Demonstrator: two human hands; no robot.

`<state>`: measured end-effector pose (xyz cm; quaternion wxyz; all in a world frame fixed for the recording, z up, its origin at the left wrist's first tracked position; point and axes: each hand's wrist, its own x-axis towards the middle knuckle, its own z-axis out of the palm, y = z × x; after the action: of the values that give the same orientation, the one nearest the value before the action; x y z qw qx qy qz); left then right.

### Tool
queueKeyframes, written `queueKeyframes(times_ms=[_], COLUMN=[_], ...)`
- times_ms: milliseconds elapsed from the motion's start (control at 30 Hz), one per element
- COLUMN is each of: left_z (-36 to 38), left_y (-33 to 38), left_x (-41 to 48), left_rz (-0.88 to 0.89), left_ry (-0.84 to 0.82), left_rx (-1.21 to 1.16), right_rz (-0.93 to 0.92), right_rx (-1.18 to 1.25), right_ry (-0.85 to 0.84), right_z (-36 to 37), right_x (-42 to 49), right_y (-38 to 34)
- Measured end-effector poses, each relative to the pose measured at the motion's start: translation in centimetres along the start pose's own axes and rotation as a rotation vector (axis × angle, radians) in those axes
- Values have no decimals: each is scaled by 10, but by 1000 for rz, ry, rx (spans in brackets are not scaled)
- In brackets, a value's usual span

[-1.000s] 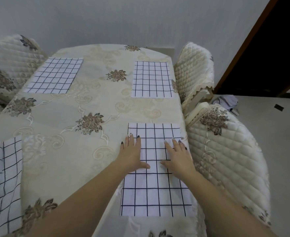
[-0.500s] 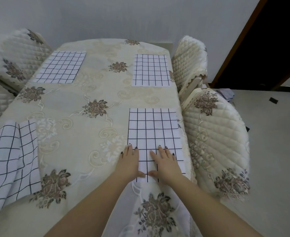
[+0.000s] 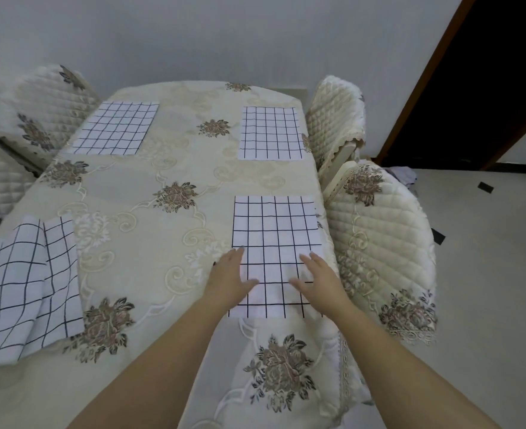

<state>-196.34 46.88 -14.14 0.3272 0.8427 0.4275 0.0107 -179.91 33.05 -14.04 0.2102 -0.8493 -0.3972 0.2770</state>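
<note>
The left hand [image 3: 229, 278] and right hand [image 3: 319, 280] are lying flat, fingers spread, on the near half of the checked mat [image 3: 275, 224] at the right edge of the bench [image 3: 150, 243]. Pressing outward evenly should be keeping it square with the far mat [image 3: 271, 133].

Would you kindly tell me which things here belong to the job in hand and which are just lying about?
In hand: left hand, right hand, both open over the near checked mat.
Lying about: far-left mat, far-right mat, rumpled checked cloth at the left edge, quilted chairs, floral tablecloth.
</note>
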Motion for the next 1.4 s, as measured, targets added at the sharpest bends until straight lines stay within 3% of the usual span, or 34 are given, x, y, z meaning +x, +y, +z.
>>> queueKeyframes(times_ms=[167,333,400,567,967,1400], left_z=[-32,-62,-73,-94,-109,-108], left_y=[14,10,3,-26,-119,-182], left_x=[-19,-46,-60,-96,-232,-362], left_rz=[-132,-290,-312,-364,-603,-742], left_ry=[359,468,494,638,1110,1443], left_rx=[-488,-1064,-1210,-1313,-1309,-1317], right_rz=[109,70,49,-6,-210,-382], right_rx=[795,1070,1083,1045,832,654], right_ry=[170,152,107,-48,-492,-788], right_z=[-13,-17,-14,9,122,214], right_x=[-2,-7,-9,-15,-72,-175], right_y=[-54,-93,-108,-147,-243,-317])
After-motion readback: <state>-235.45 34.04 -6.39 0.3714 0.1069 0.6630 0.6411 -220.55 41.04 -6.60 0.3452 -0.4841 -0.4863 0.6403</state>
